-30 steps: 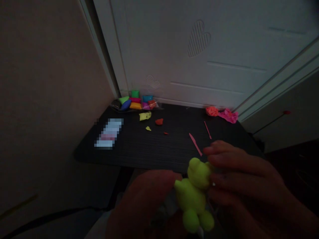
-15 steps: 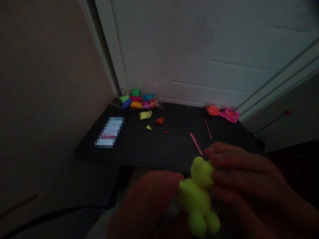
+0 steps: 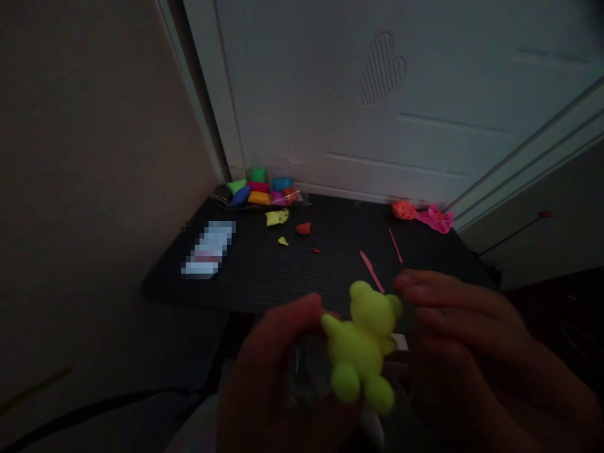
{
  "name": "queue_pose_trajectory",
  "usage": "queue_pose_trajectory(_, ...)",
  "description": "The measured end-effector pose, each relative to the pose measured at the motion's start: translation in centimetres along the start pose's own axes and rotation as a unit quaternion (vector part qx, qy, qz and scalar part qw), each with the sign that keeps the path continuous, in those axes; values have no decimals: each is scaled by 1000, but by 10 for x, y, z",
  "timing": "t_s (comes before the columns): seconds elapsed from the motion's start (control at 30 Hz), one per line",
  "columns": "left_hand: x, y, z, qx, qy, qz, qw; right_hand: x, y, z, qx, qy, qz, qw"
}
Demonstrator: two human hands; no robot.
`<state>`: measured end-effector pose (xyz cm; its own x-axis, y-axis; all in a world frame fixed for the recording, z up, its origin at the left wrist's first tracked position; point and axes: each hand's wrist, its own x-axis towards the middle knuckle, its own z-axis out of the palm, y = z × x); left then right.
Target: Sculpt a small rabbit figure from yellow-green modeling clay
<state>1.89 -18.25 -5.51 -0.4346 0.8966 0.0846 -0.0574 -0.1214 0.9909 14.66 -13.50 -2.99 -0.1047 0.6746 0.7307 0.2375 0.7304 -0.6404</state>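
A small yellow clay bear [image 3: 357, 346] with a round head, ears, arms and two ball-shaped legs is held up in front of the table. My left hand [image 3: 264, 358] curls around it from the left and below, its fingertips behind the body. Just to the right of the bear, my right hand [image 3: 476, 340] has its fingers stretched out, with a narrow gap to the bear and nothing visible in them. Beyond the hands, a pink plastic knife [image 3: 372, 272] and a thin pink stick tool [image 3: 395, 245] lie on the table.
On the dark table [image 3: 255, 270] lie a clear bag of coloured clay packs [image 3: 258, 197], a yellow wrapper [image 3: 277, 218], a yellow scrap [image 3: 282, 241] and red clay pieces [image 3: 303, 229]. A blurred pale rectangle [image 3: 209, 248] is at left, crumpled pink material [image 3: 436, 219] at back right. A white panel [image 3: 330, 82] stands behind.
The bear has moved up and left with my left hand and shows more of its head and arms. My right fingers, against its head before, are now apart from it.
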Motion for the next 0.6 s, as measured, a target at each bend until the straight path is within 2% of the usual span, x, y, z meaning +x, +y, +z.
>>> queue_pose_trajectory(0.07, 12, 0, 5, -92, 4, -21, 995, -2, 7, 6, 18, 52, 14, 998)
queue_pose_trajectory(0.13, 29, -8, 12, -204, 17, -66, 977, -5, 22, 15, 24, 77, 43, 996)
queue_pose_trajectory(0.17, 37, -15, 16, -229, 28, -84, 969, -7, 32, 19, 23, 64, 62, 996)
queue_pose_trajectory(0.23, 54, -33, 21, -250, 52, -88, 963, -12, 57, 27, -18, -1, 96, 995)
queue_pose_trajectory(0.33, 72, -59, 19, -213, 36, -70, 974, -20, 102, 36, -89, -90, 132, 983)
queue_pose_trajectory(0.43, 83, -76, 8, -116, 18, -77, 990, -24, 139, 40, -149, -180, 147, 961)
queue_pose_trajectory(0.6, 98, -94, -6, 37, -12, -82, 996, -18, 165, 42, -168, -297, 122, 932)
